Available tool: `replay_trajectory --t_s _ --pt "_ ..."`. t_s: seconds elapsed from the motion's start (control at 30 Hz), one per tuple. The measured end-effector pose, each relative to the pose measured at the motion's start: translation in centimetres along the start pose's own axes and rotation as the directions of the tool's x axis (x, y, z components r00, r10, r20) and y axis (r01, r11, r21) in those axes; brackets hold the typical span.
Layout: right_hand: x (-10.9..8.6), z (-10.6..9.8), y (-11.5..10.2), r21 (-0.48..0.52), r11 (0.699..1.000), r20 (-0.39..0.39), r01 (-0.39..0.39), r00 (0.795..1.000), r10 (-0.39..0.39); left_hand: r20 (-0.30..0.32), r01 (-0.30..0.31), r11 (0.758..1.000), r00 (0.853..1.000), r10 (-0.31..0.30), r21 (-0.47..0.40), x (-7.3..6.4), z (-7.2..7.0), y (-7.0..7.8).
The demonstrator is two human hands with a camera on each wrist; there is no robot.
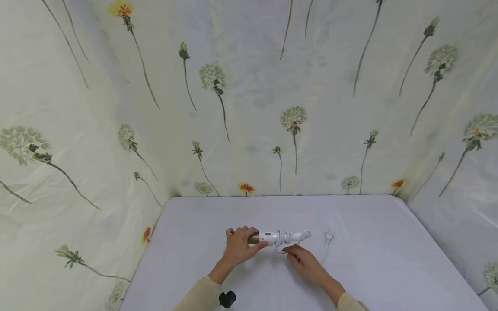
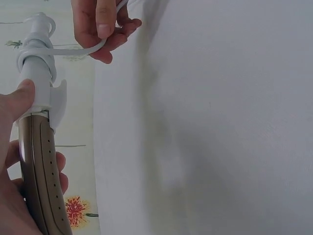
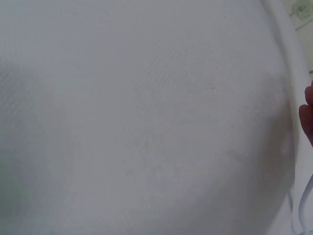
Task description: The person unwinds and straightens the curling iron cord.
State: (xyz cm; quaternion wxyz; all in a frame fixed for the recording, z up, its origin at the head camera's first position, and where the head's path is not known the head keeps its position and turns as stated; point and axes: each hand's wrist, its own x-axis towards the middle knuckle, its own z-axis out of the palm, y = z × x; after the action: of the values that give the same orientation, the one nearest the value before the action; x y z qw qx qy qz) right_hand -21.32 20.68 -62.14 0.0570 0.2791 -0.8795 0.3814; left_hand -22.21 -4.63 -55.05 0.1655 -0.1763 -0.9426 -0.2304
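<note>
A curling iron with a white handle and a brown barrel is held level over the table. My left hand grips it around the barrel, the thumb lying along the white part in the left wrist view. White cord is wound in several loops about the handle. One stretch of that cord runs from the loops to my right hand, whose thumb and fingers pinch it. In the right wrist view only some fingertips show at the right edge.
The cord's plug lies on the white-covered table, right of the curling iron. Dandelion-patterned sheeting rises behind the table and on both sides. A small black object sits by the left sleeve.
</note>
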Motion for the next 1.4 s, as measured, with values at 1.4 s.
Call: replay_trajectory --t_s 1.4 --pt "-1.3 -0.4 -5.0 -0.212 0.977 -0.191 0.022 0.979 -0.063 -0.066 0.056 0.994 0.997 -0.05 0.097 0.3 1.3 0.1"
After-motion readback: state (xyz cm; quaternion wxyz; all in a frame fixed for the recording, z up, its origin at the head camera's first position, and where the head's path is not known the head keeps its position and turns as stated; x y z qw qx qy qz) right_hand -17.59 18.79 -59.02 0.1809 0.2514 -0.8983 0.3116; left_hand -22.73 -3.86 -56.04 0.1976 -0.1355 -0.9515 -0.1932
